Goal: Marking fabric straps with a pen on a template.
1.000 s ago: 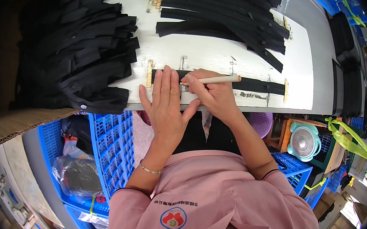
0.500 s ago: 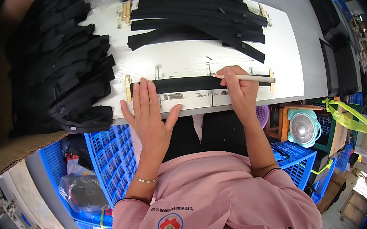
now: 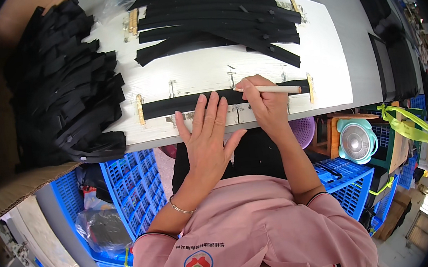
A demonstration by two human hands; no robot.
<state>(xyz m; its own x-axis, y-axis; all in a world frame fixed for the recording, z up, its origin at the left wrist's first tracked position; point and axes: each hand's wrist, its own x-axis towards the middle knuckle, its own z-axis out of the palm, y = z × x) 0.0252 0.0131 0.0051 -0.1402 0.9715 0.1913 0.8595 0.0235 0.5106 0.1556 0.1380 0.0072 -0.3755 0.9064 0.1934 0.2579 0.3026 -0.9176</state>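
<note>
Pressed flat as it appears, a single black strip [image 3: 169, 106] lies along the front edge of the counter [image 3: 361, 68], on top of a white board [image 3: 321, 59]. Its two ends sit at narrow tan pieces, a left one [image 3: 140, 110] and a right one [image 3: 310, 89]. The left hand [image 3: 207, 139] grips nothing: its fingers are spread and extended, the middle ones resting on the strip, while the thumb points out to the right near the counter's front edge. The right hand's grip is closed round a pale pencil [image 3: 280, 89], which slants with its tip at the strip's far edge, close to a dark mark on the board. This right hand [image 3: 268, 108] is set right of the strip's middle.

Farther back, toward the counter's rear edge, many black strips [image 3: 212, 16] lie overlapped, several crossing at angles. A large heap of black strips [image 3: 66, 97] covers the left end, just beside a cardboard box [image 3: 37, 191]. Dark stacked pieces [image 3: 382, 50] stand at the right end. Below the front edge are a blue crate [image 3: 134, 191], a purple basket [image 3: 303, 130] and a round turquoise object [image 3: 356, 142].
</note>
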